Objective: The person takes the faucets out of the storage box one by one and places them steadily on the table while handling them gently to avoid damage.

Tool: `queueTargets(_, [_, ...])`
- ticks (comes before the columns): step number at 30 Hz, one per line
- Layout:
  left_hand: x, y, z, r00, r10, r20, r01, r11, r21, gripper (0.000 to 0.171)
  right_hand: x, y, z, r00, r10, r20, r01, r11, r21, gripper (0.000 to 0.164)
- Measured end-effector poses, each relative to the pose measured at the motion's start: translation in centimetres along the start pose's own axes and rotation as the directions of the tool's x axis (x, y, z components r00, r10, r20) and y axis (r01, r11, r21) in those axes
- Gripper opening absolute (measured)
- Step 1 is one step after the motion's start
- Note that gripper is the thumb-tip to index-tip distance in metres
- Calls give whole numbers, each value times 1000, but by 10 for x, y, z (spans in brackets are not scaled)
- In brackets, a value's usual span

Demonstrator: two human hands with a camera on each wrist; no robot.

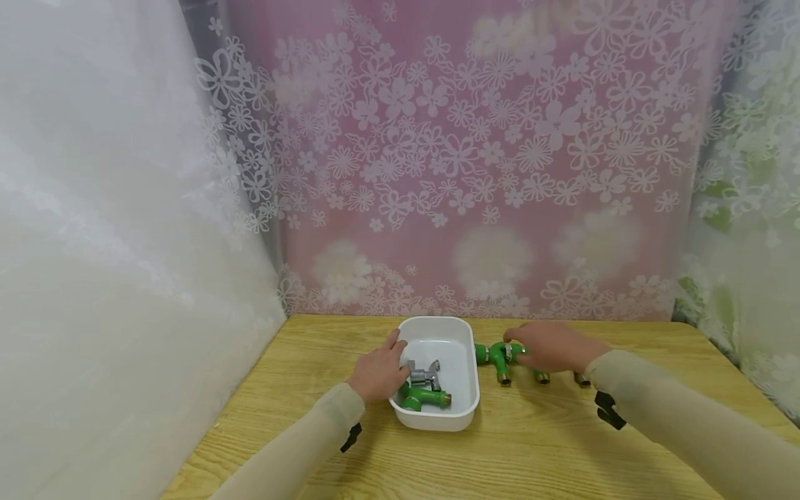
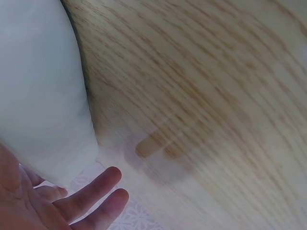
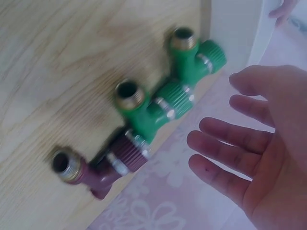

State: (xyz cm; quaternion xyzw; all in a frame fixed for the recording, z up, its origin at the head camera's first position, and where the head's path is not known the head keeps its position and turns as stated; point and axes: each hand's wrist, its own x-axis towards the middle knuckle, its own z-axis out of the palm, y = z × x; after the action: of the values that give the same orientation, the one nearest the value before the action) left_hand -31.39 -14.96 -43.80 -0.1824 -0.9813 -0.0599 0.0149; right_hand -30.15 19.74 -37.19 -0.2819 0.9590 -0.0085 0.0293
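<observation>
My left hand (image 1: 378,371) rests at the left rim of a white plastic basin (image 1: 465,417), with straight, spread fingers (image 2: 93,187) beside its outer wall in the left wrist view. Inside the basin lie a green angle valve (image 1: 431,396) with a brass end and chrome fittings (image 1: 423,377). My right hand (image 3: 268,148) hovers right of the basin, fingers spread and holding nothing. Below it, a row of valves lies on the table: one green valve (image 3: 187,62) nearest the basin, another green valve (image 3: 141,115), then a maroon valve (image 3: 98,175).
The wooden table (image 1: 531,451) carries everything. A pink floral curtain (image 1: 475,173) hangs behind its far edge, with a white sheet (image 1: 112,243) along the left and a pale leafy curtain (image 1: 750,208) at the right.
</observation>
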Motion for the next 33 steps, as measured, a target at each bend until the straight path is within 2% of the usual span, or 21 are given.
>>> queueTargets(9, [6,3,2,1000,-16,7,16,1000,-13,56,18,-23,-6,998,-53,20,52,997,62,37])
queueTargets(17, [14,5,8,999,-31,-11,31,1000,-5,56,35,-37,-7,992,-127,7,126,990,62,34])
queueTargets(25, [14,7,6,999,-31,-5,31,999,-10,56,47,-58,-13,986,-163,33,161,986,50,31])
queueTargets(33, [16,7,7,999,-36,-6,35,999,-29,56,60,-73,-8,979,-193,65,192,981,19,35])
